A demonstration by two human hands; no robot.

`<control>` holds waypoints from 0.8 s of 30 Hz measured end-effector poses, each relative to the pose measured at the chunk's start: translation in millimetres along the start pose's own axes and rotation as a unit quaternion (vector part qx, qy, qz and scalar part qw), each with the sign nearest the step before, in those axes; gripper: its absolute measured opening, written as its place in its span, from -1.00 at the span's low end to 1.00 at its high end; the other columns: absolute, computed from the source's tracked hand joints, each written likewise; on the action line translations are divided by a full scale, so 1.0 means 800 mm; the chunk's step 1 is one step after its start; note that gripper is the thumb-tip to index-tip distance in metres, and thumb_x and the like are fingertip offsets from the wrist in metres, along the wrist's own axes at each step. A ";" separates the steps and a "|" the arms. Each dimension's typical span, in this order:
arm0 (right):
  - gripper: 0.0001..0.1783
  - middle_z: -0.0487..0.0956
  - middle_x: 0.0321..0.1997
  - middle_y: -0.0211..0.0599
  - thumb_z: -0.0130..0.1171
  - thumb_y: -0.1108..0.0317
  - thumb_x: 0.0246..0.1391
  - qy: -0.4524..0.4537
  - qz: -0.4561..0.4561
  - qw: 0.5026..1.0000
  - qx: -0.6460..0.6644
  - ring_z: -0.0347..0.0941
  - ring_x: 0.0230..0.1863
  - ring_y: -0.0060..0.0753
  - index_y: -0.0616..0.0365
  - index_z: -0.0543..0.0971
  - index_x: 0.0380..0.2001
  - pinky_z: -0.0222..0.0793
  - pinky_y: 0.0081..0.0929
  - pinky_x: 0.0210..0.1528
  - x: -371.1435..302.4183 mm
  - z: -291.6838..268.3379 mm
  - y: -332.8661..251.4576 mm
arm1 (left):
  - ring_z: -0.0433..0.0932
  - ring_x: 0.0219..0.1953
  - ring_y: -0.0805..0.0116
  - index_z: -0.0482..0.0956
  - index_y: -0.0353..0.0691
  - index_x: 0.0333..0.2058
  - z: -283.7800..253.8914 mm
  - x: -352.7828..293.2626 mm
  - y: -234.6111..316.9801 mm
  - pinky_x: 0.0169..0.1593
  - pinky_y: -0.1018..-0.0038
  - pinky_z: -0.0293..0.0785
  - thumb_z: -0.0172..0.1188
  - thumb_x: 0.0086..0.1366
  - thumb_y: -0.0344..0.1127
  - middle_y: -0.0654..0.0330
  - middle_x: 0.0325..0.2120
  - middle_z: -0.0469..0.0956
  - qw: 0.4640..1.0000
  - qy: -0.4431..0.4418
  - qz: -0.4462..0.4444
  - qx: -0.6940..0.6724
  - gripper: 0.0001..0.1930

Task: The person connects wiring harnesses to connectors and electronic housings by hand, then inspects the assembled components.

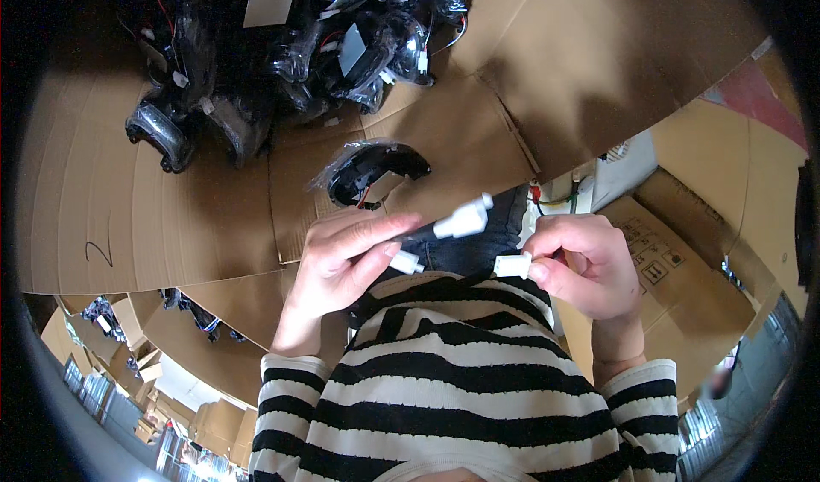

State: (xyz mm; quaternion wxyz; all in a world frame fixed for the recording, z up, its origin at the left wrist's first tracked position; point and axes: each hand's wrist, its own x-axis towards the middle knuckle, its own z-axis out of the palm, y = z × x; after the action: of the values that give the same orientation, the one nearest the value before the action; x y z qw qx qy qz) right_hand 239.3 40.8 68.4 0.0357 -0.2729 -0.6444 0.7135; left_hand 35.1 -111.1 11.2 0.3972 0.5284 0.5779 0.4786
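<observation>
Over my lap, my left hand (350, 256) pinches dark wires between thumb and fingers. Beside its fingertips a white plug connector (406, 262) sticks out, and a larger, blurred white connector (465, 217) sits farther right. Across from it, my right hand (585, 264) is closed, with a small white connector (512, 266) between thumb and forefinger. A gap separates the two hands. Just beyond the left hand, a curved black part (410, 164) in clear plastic film lies on the cardboard (325, 153). Whether its wires run to the connectors is hidden.
A heap of black plastic-wrapped parts (290, 64) with red, blue and white wires covers the far left of the cardboard. A brown carton (683, 286) stands at the right. More cartons (218, 426) and wrapped parts (201, 315) appear at the lower left.
</observation>
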 end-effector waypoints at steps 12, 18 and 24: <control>-0.93 0.36 -0.67 -0.35 0.06 0.51 -0.19 0.013 0.045 0.999 0.013 0.20 -0.65 -0.55 0.28 0.43 -0.63 0.01 -0.60 -0.59 0.009 0.002 -0.006 | 0.37 -0.61 0.44 0.55 -0.20 -0.27 0.010 0.001 -0.001 -0.50 0.54 0.25 0.15 -0.11 -0.59 0.26 -0.61 0.46 0.997 0.032 0.055 0.037 -0.66; -0.95 0.37 -0.70 -0.32 0.10 0.49 -0.21 0.020 0.017 0.992 -0.127 0.24 -0.71 -0.46 0.22 0.45 -0.62 0.08 -0.57 -0.67 0.002 0.006 0.001 | 0.33 -0.63 0.42 0.57 -0.17 -0.34 0.023 -0.004 0.003 -0.53 0.53 0.22 0.22 -0.30 -0.52 0.30 -0.62 0.41 0.976 0.062 0.130 0.161 -0.61; -0.96 0.36 -0.69 -0.35 0.10 0.52 -0.22 -0.026 -0.014 0.995 -0.099 0.23 -0.68 -0.48 0.20 0.45 -0.62 0.07 -0.58 -0.64 0.006 0.012 0.013 | 0.32 -0.64 0.39 0.57 -0.18 -0.34 0.015 -0.028 0.010 -0.54 0.55 0.23 0.21 -0.29 -0.49 0.27 -0.59 0.41 0.967 0.069 0.120 0.213 -0.62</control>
State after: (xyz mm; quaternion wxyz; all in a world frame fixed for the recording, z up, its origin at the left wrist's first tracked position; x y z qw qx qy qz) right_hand 234.3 32.0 57.4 0.0016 -0.2477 -0.7160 0.6527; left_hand 51.7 -131.7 15.2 0.1745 0.6317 0.6252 0.4238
